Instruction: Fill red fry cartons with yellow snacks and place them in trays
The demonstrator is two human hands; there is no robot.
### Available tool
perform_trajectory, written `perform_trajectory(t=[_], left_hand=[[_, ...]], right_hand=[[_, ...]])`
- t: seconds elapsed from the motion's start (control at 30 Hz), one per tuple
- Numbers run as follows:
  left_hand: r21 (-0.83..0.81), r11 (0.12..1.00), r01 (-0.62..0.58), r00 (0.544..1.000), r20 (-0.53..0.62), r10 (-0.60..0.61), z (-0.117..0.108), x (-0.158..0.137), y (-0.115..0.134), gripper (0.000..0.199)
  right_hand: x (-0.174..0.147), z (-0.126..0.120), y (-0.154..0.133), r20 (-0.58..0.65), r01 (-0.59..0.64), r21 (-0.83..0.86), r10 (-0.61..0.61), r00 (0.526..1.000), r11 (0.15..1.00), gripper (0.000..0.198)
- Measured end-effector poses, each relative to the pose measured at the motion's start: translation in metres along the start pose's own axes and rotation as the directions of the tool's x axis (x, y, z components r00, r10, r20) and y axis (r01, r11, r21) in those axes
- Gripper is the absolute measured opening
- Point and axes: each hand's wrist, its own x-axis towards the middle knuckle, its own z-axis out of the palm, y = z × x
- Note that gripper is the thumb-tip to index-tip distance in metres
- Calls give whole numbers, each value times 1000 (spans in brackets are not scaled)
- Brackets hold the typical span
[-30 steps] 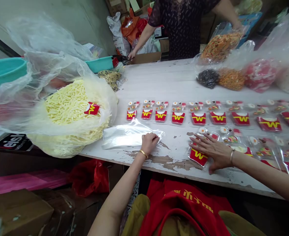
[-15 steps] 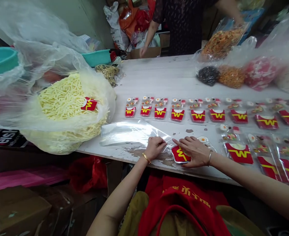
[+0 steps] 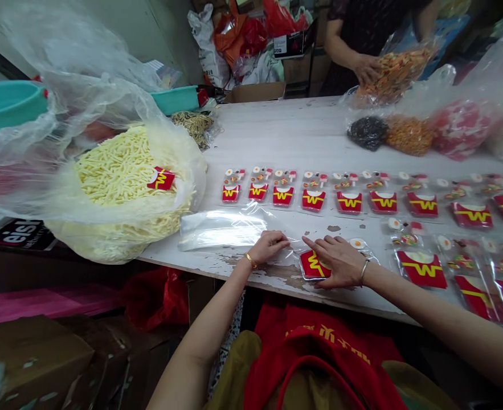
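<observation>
My left hand [image 3: 269,246] is closed, its thumb and fingers pinching the end of a clear plastic bag [image 3: 296,250]. Inside that bag is a red fries-box piece [image 3: 313,265] with a yellow W-like mark. Flat across it lies my right hand [image 3: 340,262], fingers stretched out, pressing the bag against the table and hiding part of it. A small fried-egg piece [image 3: 357,243] shows above my right knuckles. Left of my hands, a stack of flat clear bags [image 3: 223,229] reflects the light.
Filled packets [image 3: 314,199] line the table in a row, with several more [image 3: 422,267] at right. A big bag of pale yellow sticks [image 3: 118,165] stands left. Across the table, a person's hand [image 3: 367,69] touches a bag of orange pieces [image 3: 399,74]. Bags of small pieces [image 3: 409,134] sit back right.
The view has shifted slightly. The person across the table has moved to the right and now has a hand on the bag of orange pieces. My hands keep nearly the same pose.
</observation>
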Motion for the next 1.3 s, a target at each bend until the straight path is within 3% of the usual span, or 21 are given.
perform_trajectory(t=[0.13, 0.23, 0.37, 0.53, 0.67, 0.83, 0.93, 1.07, 1.3], left_hand=[[148, 987, -60, 998, 34, 55, 3, 0, 6, 27], [245, 968, -63, 997, -32, 73, 7, -7, 17, 26], [438, 897, -64, 991, -76, 108, 27, -20, 33, 57], [611, 791, 12, 989, -125, 82, 55, -22, 35, 44], [644, 764, 36, 976, -186, 110, 52, -24, 37, 39], [674, 699, 239, 955, -294, -43, 41, -36, 38, 15], [673, 709, 211, 967, -248, -51, 44, -39, 35, 24], [638, 745, 193, 967, -251, -36, 51, -33, 42, 20], [623, 777, 85, 983, -180, 37, 65, -16, 86, 14]], right_hand=[[6, 3, -6, 2, -27, -27, 27, 1000, 999, 111], [11, 6, -12, -8, -73, -42, 73, 997, 996, 102], [13, 13, -20, -27, -163, -52, 161, 987, 985, 112], [4, 20, -21, -21, -161, -24, 161, 987, 987, 106], [-2, 20, -18, -16, -182, -28, 181, 983, 983, 95], [-5, 20, -18, -23, -277, 7, 277, 961, 961, 94], [-5, 18, -20, -21, -353, 9, 354, 935, 935, 90], [-6, 14, -21, -26, -448, 20, 449, 893, 894, 85], [-17, 10, -16, -111, -555, 64, 558, 822, 829, 87]])
